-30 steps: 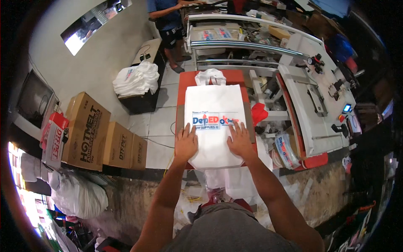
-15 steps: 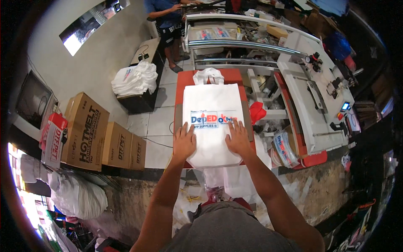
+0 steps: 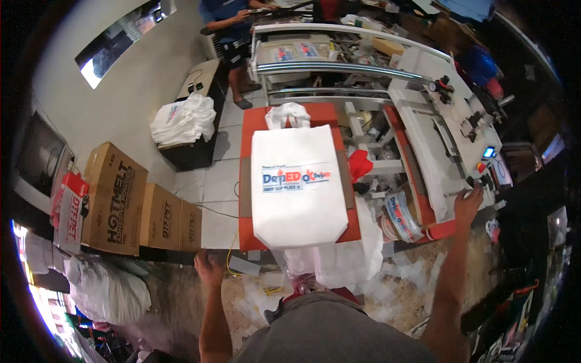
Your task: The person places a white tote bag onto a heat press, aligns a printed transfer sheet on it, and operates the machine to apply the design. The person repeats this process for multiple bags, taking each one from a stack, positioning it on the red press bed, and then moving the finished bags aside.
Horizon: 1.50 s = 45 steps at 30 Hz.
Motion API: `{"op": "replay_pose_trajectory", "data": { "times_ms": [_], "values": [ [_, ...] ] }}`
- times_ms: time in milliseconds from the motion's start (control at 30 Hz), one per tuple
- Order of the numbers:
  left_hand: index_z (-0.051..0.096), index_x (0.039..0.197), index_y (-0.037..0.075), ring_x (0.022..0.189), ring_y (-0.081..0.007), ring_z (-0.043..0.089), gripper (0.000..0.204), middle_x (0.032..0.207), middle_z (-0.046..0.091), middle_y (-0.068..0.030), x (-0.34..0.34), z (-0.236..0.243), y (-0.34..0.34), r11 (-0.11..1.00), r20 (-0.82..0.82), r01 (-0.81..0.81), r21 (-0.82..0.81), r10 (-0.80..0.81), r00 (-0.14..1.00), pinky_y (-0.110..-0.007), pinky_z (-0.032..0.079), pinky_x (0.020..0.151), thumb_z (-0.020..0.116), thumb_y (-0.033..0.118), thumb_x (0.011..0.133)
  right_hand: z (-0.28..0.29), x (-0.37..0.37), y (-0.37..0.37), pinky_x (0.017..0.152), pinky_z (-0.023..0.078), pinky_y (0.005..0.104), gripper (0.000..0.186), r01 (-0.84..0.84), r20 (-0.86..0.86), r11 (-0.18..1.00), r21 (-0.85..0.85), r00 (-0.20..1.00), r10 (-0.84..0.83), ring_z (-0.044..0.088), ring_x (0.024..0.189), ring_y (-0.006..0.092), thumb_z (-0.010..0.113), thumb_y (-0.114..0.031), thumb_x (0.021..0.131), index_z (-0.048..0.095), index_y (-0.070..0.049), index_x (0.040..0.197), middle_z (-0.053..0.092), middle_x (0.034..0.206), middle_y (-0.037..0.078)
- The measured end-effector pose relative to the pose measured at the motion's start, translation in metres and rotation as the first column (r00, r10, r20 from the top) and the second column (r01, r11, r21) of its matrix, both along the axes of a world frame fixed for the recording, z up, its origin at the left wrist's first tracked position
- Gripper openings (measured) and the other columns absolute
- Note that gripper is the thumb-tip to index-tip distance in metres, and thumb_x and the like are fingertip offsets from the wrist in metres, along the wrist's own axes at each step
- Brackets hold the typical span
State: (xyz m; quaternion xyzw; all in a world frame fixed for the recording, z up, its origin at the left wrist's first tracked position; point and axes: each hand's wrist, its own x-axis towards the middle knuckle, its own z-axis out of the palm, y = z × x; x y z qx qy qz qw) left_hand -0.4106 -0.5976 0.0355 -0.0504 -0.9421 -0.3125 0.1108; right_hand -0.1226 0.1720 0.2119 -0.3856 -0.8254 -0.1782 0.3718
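A white cloth tote bag point(image 3: 298, 218) with a blue, red and orange print lies flat on the red platen point(image 3: 246, 221), its handles at the far end. My right hand point(image 3: 467, 204) has come to the black handle point(image 3: 478, 179) at the near right corner of the white heat press head point(image 3: 417, 130). Its fingers curl around the handle's lower part, which they hide. Away from the bag, my left hand point(image 3: 209, 270) hangs over the floor at the lower left. Its fingers are loosely bent and apart, with nothing in them.
Metal rails point(image 3: 345, 68) run across behind the platen. A white bag pile point(image 3: 184, 118) sits on a dark cabinet at the left, above cardboard boxes point(image 3: 115, 199). Another person point(image 3: 233, 36) stands at the far left. A printed film roll point(image 3: 402, 218) lies beneath the press.
Both hands have left the bag. My right hand moved right to the press handle; my left hand dropped back to the lower left. The whole view has shifted slightly.
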Motion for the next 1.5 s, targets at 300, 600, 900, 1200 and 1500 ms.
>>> {"op": "replay_pose_trajectory", "data": {
  "times_ms": [300,600,900,1200,1500],
  "values": [
    [0.065,0.115,0.007,0.112,-0.0434,0.059,0.027,0.118,0.063,-0.0243,0.131,-0.124,-0.103,0.955,0.607,0.061,-0.289,0.133,0.783,-0.052,0.048,0.097,0.058,0.02,0.092,-0.018,0.003,0.124,0.091,0.048,0.0543,0.036,0.012,0.23,0.956,-0.292,0.971,0.059,0.055,0.108,0.0465,0.062,-0.011,0.084,0.049,0.003,0.114,0.055,0.111,0.026],
    [0.069,0.107,0.006,0.103,-0.0394,0.067,0.029,0.105,0.071,-0.0219,0.169,-0.166,-0.071,0.997,0.772,0.013,-0.072,0.047,0.634,-0.048,0.053,0.09,0.059,0.027,0.09,-0.014,-0.024,0.022,0.087,0.051,0.0526,0.036,-0.152,0.185,0.933,-0.326,0.958,0.22,0.06,0.102,0.0449,0.064,-0.02,0.087,0.054,0.001,0.114,0.057,0.117,0.025],
    [0.07,0.105,0.005,0.099,-0.0394,0.069,0.031,0.102,0.072,-0.0217,0.185,-0.215,-0.035,0.925,0.517,0.351,-0.147,-0.231,0.824,-0.047,0.054,0.088,0.059,0.03,0.09,0.045,-0.09,-0.121,0.077,0.046,0.0491,0.034,-0.645,0.012,0.663,-0.38,0.713,0.701,0.06,0.079,0.0388,0.071,-0.034,0.087,0.063,-0.003,0.079,0.063,0.079,0.018],
    [0.07,0.099,0.005,0.095,-0.0389,0.069,0.033,0.098,0.072,-0.0207,0.304,-0.136,0.099,0.996,0.61,-0.054,-0.067,0.084,0.788,-0.048,0.055,0.084,0.056,0.034,0.092,0.03,-0.153,-0.188,0.085,0.045,0.0486,0.019,-0.851,-0.009,0.236,-0.469,0.272,0.962,0.065,0.085,0.0364,0.06,-0.024,0.094,0.063,-0.005,0.095,0.067,0.087,0.015],
    [0.064,0.081,0.004,0.081,-0.0351,0.068,0.018,0.083,0.069,-0.0159,0.559,-0.217,0.097,0.965,0.746,0.203,-0.168,-0.011,0.665,-0.043,0.057,0.073,0.054,0.019,0.082,0.025,-0.207,-0.273,0.088,0.045,0.0475,0.018,-0.901,0.014,0.038,-0.433,0.035,0.999,0.066,0.093,0.0344,0.055,-0.016,0.093,0.06,-0.003,0.104,0.068,0.096,0.017]
  ]
}}
